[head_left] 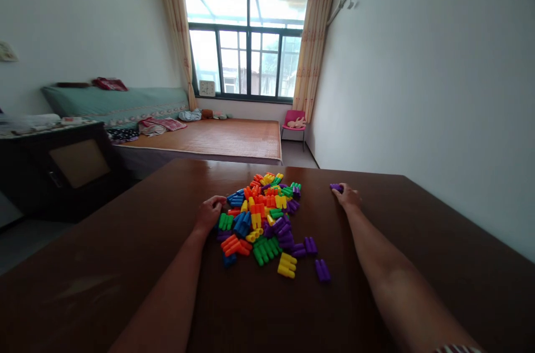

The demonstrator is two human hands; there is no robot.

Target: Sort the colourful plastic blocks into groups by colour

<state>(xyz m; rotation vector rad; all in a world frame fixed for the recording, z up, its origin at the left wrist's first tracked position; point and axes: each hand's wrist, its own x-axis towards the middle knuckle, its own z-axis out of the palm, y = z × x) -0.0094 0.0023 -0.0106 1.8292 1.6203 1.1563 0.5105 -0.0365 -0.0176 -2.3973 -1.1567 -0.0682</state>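
A purple block (pixel 335 187) is gripped by the fingers of the right hand (pixel 349 196), out to the right of the pile (pixel 258 211) and well apart from it, near the far edge of the desk (pixel 137 241). The left hand (pixel 210 212) is set at the pile's left side, with its fingers bent and their tips brought close to a blue block (pixel 236 200); whether anything is held by it, or the blue block is touched, cannot be told.

The pile is made up of orange, yellow, green, blue and purple blocks, heaped loosely across the middle of the desk. At its near side a green block (pixel 267 250) is seen, with a yellow block (pixel 287 265) placed just in front and to the right. Another purple block, the nearest one (pixel 322 270), is laid apart, to the right of the yellow one. Beyond the desk, a bed (pixel 234 138) is placed below a window (pixel 248 63).
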